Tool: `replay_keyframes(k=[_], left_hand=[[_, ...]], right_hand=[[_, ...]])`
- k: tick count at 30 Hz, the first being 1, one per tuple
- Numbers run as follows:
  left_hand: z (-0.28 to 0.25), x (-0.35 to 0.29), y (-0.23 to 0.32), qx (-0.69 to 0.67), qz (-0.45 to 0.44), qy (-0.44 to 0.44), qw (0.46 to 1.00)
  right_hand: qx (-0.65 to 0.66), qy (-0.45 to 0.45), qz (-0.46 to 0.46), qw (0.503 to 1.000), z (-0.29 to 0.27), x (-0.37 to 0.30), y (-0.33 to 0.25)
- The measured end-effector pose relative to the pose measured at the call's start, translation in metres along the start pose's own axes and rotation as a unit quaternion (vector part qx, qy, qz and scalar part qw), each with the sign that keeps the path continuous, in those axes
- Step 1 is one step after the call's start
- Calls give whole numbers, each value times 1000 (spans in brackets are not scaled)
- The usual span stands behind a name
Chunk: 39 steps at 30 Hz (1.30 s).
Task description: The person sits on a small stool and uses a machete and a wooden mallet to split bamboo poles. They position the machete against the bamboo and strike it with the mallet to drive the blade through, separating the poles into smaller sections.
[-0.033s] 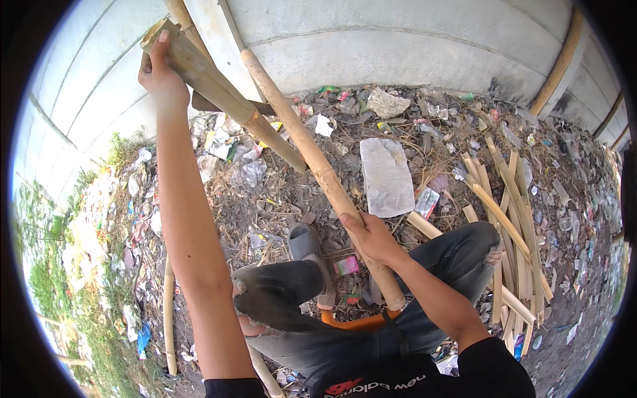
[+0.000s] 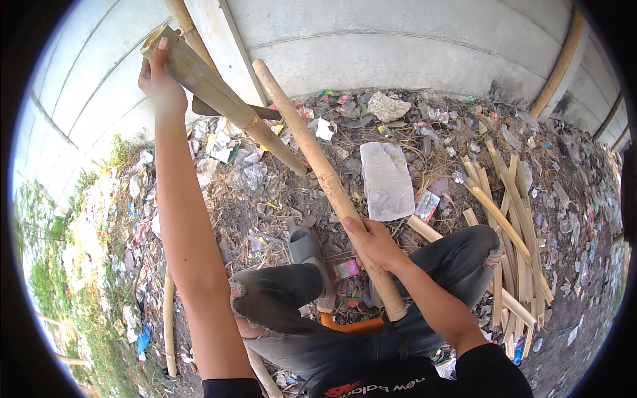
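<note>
My left hand (image 2: pixel 162 89) is raised at the upper left, its fingers wrapped round the upper end of a thick greenish bamboo pole (image 2: pixel 215 89). That pole slants down to the ground at the centre. A dark flat blade (image 2: pixel 207 107) crosses it partway down, showing on both sides; its handle cannot be made out. My right hand (image 2: pixel 377 247) is closed round the lower part of a slimmer tan bamboo pole (image 2: pixel 317 162). This one lies diagonally, its far end up near the wall and its near end over my lap.
Split bamboo strips (image 2: pixel 514 232) lie piled at the right. A pale stone slab (image 2: pixel 387 180) and a rough rock (image 2: pixel 388 106) rest on littered ground ahead. Beyond stands a concrete panel wall (image 2: pixel 411 56). Beneath me is an orange seat (image 2: pixel 352 325); another pole (image 2: pixel 169 325) lies at left.
The tan pole in my right hand has shifted slightly right and toward me, its far end lower. My left hand and the greenish pole have hardly moved.
</note>
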State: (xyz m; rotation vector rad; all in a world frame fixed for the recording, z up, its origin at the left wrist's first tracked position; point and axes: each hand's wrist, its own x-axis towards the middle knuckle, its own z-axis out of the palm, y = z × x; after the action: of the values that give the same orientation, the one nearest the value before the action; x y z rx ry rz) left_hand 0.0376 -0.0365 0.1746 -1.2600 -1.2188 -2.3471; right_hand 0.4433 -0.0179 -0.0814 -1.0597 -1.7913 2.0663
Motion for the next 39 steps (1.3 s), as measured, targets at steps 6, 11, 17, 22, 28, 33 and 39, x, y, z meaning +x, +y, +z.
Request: replay_keyframes(k=[6,11,17,22,28,33,39], left_hand=[[15,-7,-2,208,59,243,946],[14,-11,6,304,62,276,910],[-1,-7,-5,-58,-31,-123,990],[49,-20,-12,-87,-43,-189,977],[73,-22,-26,108,12,-30,994],[86,-41,-20,125,99,-35,987],[110,-52,-17,54,123,-81,988]], right_hand=[[152,66,1,986,-33,-22,-47],[115,186,-166,962,-122,-40,-115],[-70,362,-184,911,-267,32,-149],[-521,592,-96,607,-305,93,-107],[-418,297,-356,781,-182,86,-114],[-320,200,-495,783,-93,68,-170],[-265,227,-702,621,-15,81,-279]])
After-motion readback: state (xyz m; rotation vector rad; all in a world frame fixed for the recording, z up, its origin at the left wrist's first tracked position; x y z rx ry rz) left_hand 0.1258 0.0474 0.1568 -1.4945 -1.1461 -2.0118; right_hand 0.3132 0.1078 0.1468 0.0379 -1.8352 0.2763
